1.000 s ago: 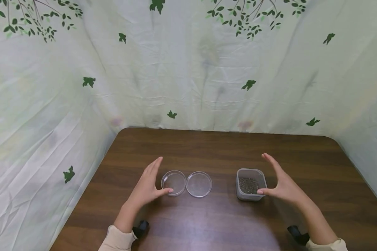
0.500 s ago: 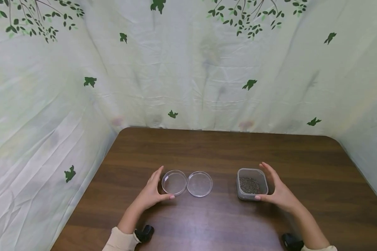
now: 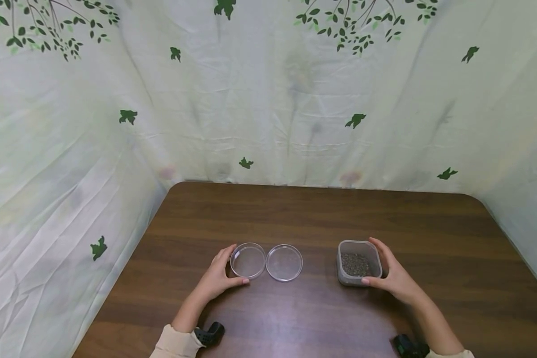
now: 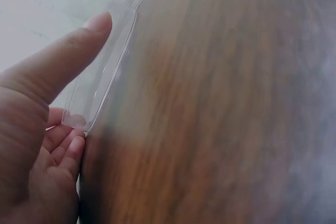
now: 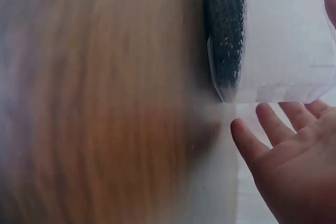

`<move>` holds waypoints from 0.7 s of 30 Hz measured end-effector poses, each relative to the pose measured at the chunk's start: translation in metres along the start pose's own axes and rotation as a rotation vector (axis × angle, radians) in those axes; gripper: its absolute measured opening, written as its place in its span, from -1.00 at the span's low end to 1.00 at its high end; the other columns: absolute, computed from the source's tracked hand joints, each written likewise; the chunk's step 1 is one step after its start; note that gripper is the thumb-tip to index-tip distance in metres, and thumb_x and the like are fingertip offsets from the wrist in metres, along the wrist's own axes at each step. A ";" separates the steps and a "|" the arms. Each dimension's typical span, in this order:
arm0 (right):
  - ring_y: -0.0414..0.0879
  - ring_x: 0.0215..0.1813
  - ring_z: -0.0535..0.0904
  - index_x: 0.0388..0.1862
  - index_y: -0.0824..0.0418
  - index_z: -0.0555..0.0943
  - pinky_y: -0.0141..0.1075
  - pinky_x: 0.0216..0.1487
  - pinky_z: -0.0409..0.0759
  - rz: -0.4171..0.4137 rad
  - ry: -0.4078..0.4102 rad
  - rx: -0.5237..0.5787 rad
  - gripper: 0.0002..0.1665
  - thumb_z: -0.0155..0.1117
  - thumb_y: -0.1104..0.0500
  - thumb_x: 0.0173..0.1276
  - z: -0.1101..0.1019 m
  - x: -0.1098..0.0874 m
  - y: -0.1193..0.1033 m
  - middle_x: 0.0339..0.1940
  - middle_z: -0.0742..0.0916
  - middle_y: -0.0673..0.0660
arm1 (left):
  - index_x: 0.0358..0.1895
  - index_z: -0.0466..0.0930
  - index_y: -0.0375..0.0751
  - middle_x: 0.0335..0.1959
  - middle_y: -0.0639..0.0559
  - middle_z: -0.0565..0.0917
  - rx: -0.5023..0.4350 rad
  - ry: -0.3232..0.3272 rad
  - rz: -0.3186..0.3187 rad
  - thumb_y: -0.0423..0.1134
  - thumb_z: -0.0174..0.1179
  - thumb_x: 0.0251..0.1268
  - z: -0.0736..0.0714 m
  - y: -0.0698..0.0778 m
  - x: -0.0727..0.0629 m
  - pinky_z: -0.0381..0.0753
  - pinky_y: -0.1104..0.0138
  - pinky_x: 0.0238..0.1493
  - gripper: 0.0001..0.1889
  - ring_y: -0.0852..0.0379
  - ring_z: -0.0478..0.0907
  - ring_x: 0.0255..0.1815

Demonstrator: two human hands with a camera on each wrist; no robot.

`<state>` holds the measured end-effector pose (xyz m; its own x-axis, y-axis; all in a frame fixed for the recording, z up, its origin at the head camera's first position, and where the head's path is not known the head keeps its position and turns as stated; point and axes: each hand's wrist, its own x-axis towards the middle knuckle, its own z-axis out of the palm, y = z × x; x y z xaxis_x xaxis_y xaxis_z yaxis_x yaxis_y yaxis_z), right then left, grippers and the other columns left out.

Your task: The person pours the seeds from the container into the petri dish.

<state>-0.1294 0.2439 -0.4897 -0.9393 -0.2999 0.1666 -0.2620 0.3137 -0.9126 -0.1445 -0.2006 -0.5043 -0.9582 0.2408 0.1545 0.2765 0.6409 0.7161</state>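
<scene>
In the head view, two clear round petri dish halves sit side by side on the table. My left hand [image 3: 219,276] grips the left petri dish [image 3: 249,262], thumb at its near edge and fingers around its left side. The left wrist view shows the fingers curled at the dish's edge. The other dish half [image 3: 284,263] touches or nearly touches it on the right. Farther right, my right hand [image 3: 396,278] holds a clear square plastic container [image 3: 350,281] between thumb and fingers. Dark grains [image 3: 355,264] lie in its bottom. Both items appear to rest on the table.
The brown wooden table [image 3: 313,214] has rounded far corners. A pale cloth [image 3: 273,99] with printed leaves and birds hangs behind it and along both sides. Dark wrist devices sit on both wrists.
Both hands have lowered and drawn in around their things: the left thumb and fingers onto the left petri dish, the right ones onto the plastic container. The dishes and container have not visibly moved.
</scene>
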 end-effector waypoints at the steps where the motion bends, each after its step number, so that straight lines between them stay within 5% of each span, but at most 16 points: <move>1: 0.02 0.22 0.23 0.41 0.10 -0.03 -0.55 0.01 0.20 0.010 0.000 0.000 0.11 0.41 0.32 -0.03 0.000 0.000 0.000 0.31 0.23 0.24 | 0.27 0.19 -0.36 0.16 -0.23 0.33 0.002 0.004 0.002 0.02 0.48 -0.33 0.000 0.000 0.000 0.22 -0.01 0.12 0.01 -0.15 0.21 0.19; 14: 0.04 0.17 0.26 0.37 0.24 -0.04 -0.41 -0.07 0.39 0.030 -0.016 0.092 0.05 0.37 0.37 0.00 0.002 0.000 0.004 0.27 0.25 0.31 | 0.24 0.24 -0.37 0.13 -0.19 0.37 -0.002 0.018 0.024 0.03 0.47 -0.31 0.002 -0.003 0.002 0.21 0.01 0.12 -0.03 -0.14 0.23 0.17; 21: 0.08 0.02 0.34 0.35 0.21 0.03 -0.26 -0.34 0.52 0.039 0.032 0.114 0.01 0.38 0.38 -0.01 0.004 0.002 -0.002 0.22 0.29 0.27 | 0.24 0.25 -0.35 0.13 -0.19 0.37 0.001 0.016 0.015 0.03 0.47 -0.32 0.003 -0.003 0.002 0.21 0.01 0.13 -0.04 -0.13 0.23 0.17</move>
<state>-0.1299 0.2387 -0.4894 -0.9555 -0.2595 0.1405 -0.2002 0.2200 -0.9548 -0.1468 -0.1999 -0.5088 -0.9551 0.2386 0.1759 0.2906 0.6378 0.7132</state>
